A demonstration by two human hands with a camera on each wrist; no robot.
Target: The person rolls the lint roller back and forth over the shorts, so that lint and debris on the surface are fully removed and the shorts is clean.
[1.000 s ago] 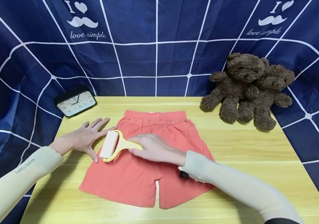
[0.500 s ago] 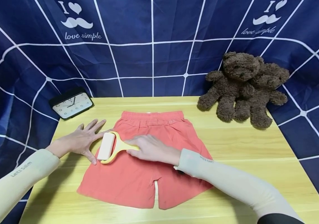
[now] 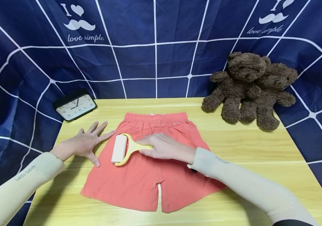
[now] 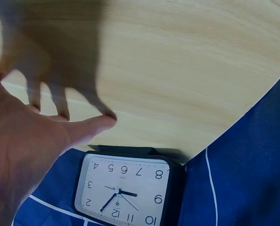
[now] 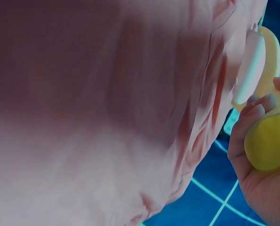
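Note:
Coral-red shorts (image 3: 138, 185) lie flat on the wooden table, waistband toward the back. My right hand (image 3: 163, 147) grips the yellow handle of a lint roller (image 3: 119, 148), whose pale roll rests on the left side of the shorts. In the right wrist view, the fingers curl round the handle (image 5: 269, 141) and the roll shows beyond them. My left hand (image 3: 86, 143) is spread, with a fingertip and the thumb at the left edge of the shorts. The left wrist view shows that hand (image 4: 27, 141) with its fingers extended over the table.
A black-framed clock (image 3: 76, 106) stands at the table's back left corner. Two brown teddy bears (image 3: 248, 91) sit at the back right. Navy cloth (image 3: 138, 62) with white grid lines hangs behind and beside the wooden table (image 3: 251, 150).
The right hand and the lint roller have moved right across the shorts, away from the left hand. The left hand stays nearly in place. The whole view shifts slightly.

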